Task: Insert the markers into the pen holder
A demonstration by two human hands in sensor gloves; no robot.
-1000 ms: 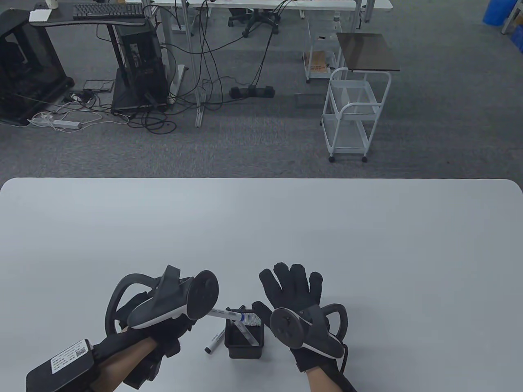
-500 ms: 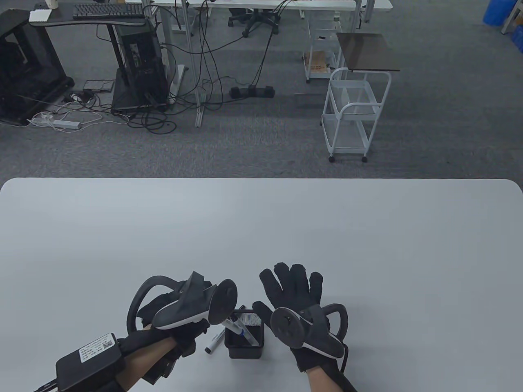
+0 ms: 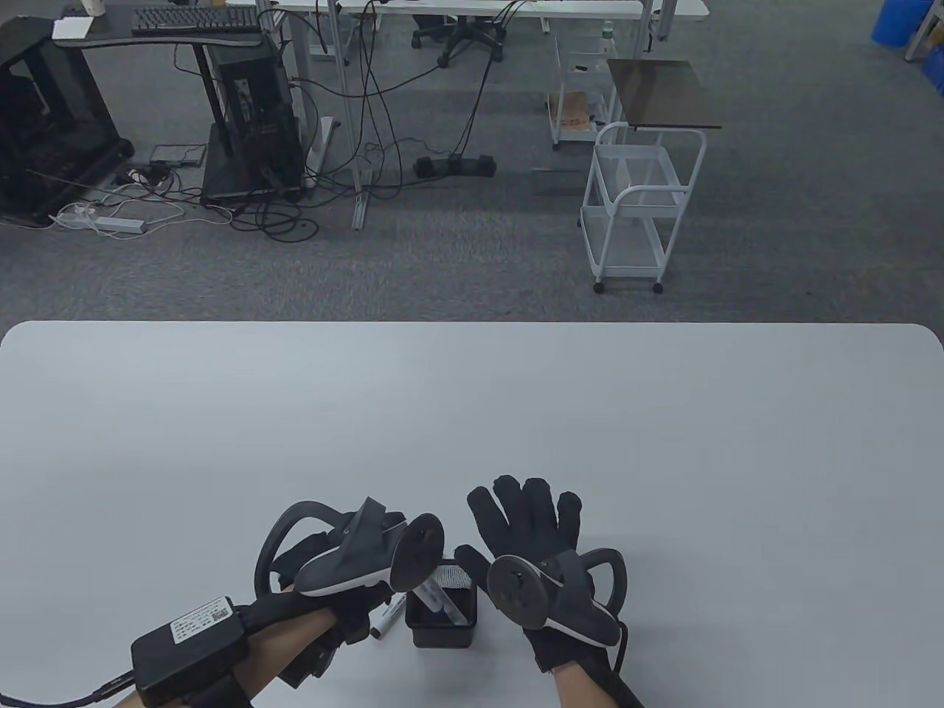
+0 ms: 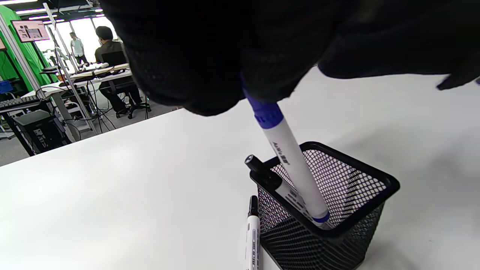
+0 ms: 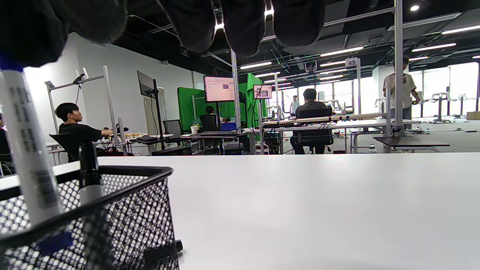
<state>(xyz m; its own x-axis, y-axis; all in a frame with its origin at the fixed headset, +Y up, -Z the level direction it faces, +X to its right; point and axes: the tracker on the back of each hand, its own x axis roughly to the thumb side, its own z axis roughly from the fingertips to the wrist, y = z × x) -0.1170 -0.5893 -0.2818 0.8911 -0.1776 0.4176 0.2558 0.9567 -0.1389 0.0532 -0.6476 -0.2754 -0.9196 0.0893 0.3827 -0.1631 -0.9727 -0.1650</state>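
A black mesh pen holder (image 3: 441,627) stands near the table's front edge, also in the left wrist view (image 4: 337,217) and right wrist view (image 5: 112,221). My left hand (image 3: 354,590) grips a white marker with a blue cap (image 4: 296,165) by its capped end; its lower end is inside the holder. It shows in the table view (image 3: 441,601) and right wrist view (image 5: 30,150). A black-capped marker (image 4: 270,178) stands in the holder. Another black-capped marker (image 3: 385,619) lies on the table left of it, seen too in the left wrist view (image 4: 253,236). My right hand (image 3: 527,527) rests flat, fingers spread, right of the holder.
The white table (image 3: 472,413) stretches far beyond the hands. On the floor past its far edge stand a white wire cart (image 3: 638,206), desks and cables.
My left hand moved right and tilted the blue-capped marker from nearly level to steep, bringing its lower end down into the holder. The right hand stayed still.
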